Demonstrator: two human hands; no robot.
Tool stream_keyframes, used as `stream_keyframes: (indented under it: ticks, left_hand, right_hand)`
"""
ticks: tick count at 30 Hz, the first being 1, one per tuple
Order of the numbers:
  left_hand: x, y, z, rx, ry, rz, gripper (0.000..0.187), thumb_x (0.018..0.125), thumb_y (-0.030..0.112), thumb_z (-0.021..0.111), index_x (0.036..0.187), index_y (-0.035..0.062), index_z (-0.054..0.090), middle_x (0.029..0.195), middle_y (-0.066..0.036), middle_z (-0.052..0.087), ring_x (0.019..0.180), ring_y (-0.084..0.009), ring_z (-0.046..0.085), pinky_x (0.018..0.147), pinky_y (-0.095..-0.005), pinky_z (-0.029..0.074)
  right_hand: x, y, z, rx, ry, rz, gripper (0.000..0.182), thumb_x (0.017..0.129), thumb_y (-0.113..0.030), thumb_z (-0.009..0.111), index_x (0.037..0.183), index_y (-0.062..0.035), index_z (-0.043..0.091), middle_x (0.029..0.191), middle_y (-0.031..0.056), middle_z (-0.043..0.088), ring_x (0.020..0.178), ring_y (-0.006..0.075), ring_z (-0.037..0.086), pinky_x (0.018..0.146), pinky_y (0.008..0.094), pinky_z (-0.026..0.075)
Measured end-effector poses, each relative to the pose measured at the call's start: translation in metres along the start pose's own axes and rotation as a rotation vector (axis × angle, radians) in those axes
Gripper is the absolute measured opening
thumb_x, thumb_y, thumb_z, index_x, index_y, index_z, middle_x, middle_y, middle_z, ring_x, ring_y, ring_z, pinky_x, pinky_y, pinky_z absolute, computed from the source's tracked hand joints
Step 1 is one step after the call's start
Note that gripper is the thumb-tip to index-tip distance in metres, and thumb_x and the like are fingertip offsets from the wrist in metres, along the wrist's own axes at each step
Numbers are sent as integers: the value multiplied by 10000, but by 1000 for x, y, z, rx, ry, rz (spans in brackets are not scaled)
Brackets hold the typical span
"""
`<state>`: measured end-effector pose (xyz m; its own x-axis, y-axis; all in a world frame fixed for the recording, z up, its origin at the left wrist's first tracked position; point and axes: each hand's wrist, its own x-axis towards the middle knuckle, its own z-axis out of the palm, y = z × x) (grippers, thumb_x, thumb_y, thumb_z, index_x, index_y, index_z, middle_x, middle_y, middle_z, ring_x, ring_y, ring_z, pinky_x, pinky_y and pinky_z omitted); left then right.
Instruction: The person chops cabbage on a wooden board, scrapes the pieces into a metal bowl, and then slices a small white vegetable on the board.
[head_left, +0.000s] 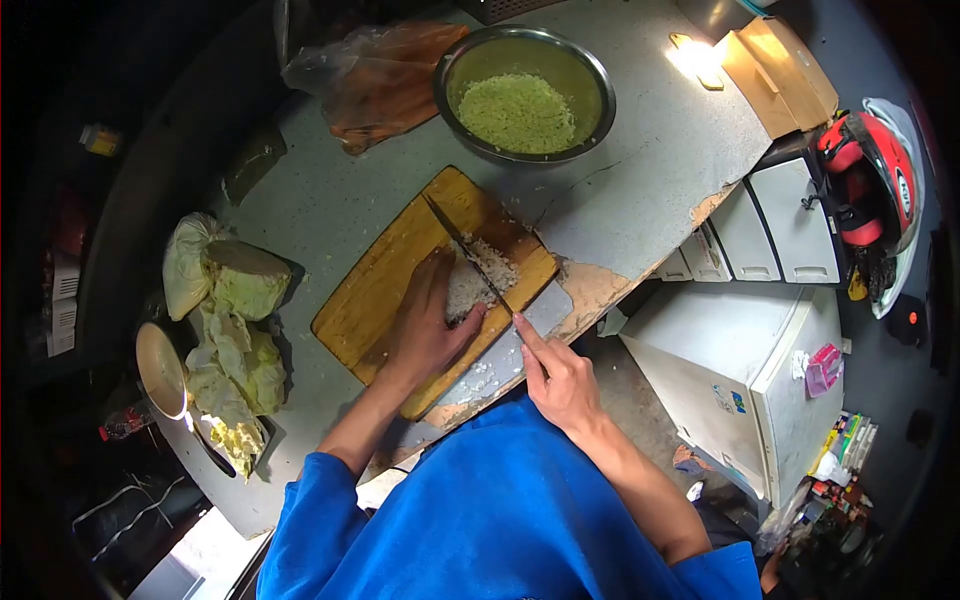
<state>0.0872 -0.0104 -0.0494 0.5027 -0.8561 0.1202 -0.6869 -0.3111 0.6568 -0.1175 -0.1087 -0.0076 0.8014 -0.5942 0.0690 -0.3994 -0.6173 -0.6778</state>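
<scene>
A knife (468, 248) lies diagonally over the wooden cutting board (375, 290), its blade edge-on in this view and its tip toward the far corner. My right hand (562, 382) is closed round the handle end at the near edge, index finger stretched along the knife. Finely chopped white pieces (495, 263) sit on both sides of the blade. Flat against the near side of this pile, my left hand (432, 325) has its fingers extended and its thumb apart, pointing toward the blade. Small white bits also lie on the table below the board.
A metal bowl (590, 105) of chopped pale green vegetable stands beyond the board, beside a plastic bag of carrots (390, 80). Cabbages (250, 282), loose leaves and a round bowl (160, 370) are at the left. The table's chipped edge (600, 300) runs beside a white cabinet (720, 350).
</scene>
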Motion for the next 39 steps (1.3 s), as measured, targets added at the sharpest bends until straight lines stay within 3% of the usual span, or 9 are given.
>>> stream_keyframes:
  ticks: [9, 13, 15, 18, 24, 27, 35, 39]
  left_hand:
    - [2, 0, 0, -32, 3, 11, 776, 881, 293, 803, 1493, -16, 440, 1538, -269, 446, 1401, -434, 479, 1136, -471, 433]
    - [-9, -2, 2, -65, 118, 52, 713, 863, 261, 825, 1442, -18, 516, 1491, -249, 516, 1362, -405, 534, 1107, -452, 472]
    - [-12, -5, 4, -72, 124, 45, 668, 861, 256, 826, 1407, -19, 559, 1472, -232, 548, 1341, -391, 561, 1089, -439, 496]
    - [-10, -5, 4, -72, 99, 20, 665, 862, 209, 839, 1419, -25, 562, 1448, -251, 577, 1338, -391, 577, 1092, -431, 489]
    - [-9, -5, 1, -112, 92, 25, 661, 860, 187, 836, 1430, -8, 562, 1481, -238, 555, 1360, -386, 559, 1113, -428, 476]
    - [-9, -4, -5, -134, 91, 39, 680, 856, 187, 837, 1444, -3, 553, 1510, -237, 527, 1389, -375, 534, 1124, -426, 466]
    - [-23, -8, -14, 52, -21, 35, 834, 881, 248, 809, 1543, -41, 391, 1551, -252, 467, 1466, -393, 426, 1253, -522, 263]
    - [-25, -10, -14, 51, -31, 47, 824, 892, 238, 800, 1548, -40, 386, 1565, -248, 451, 1470, -386, 423, 1249, -519, 272]
  right_hand:
    - [-1, 12, 13, -51, -18, -11, 586, 964, -116, 642, 1530, -205, 520, 723, 158, 590, 564, 341, 629, 515, 429, 555]
    - [3, 0, 0, 11, 6, -19, 584, 959, -104, 644, 1523, -203, 529, 720, 155, 585, 566, 335, 630, 515, 423, 555]
    - [6, -12, -6, 28, -7, 39, 496, 950, -64, 657, 1436, -164, 627, 692, 155, 591, 587, 324, 623, 576, 426, 533]
    - [4, 0, 12, 10, 0, -29, 585, 954, -101, 647, 1517, -219, 537, 718, 148, 583, 560, 334, 629, 509, 425, 559]
    - [2, 4, 25, -111, -37, -7, 573, 956, -111, 646, 1511, -215, 544, 710, 149, 581, 555, 332, 631, 505, 420, 559]
    - [6, 2, 19, -31, 4, -19, 575, 954, -107, 648, 1510, -211, 546, 696, 144, 577, 551, 328, 631, 503, 417, 559]
    - [2, -12, 16, -5, 6, -29, 584, 946, -103, 658, 1511, -198, 544, 697, 137, 578, 543, 327, 630, 501, 412, 561]
    - [-1, -3, 29, -113, -45, -34, 591, 944, -103, 660, 1514, -202, 540, 708, 137, 582, 540, 326, 632, 496, 412, 559]
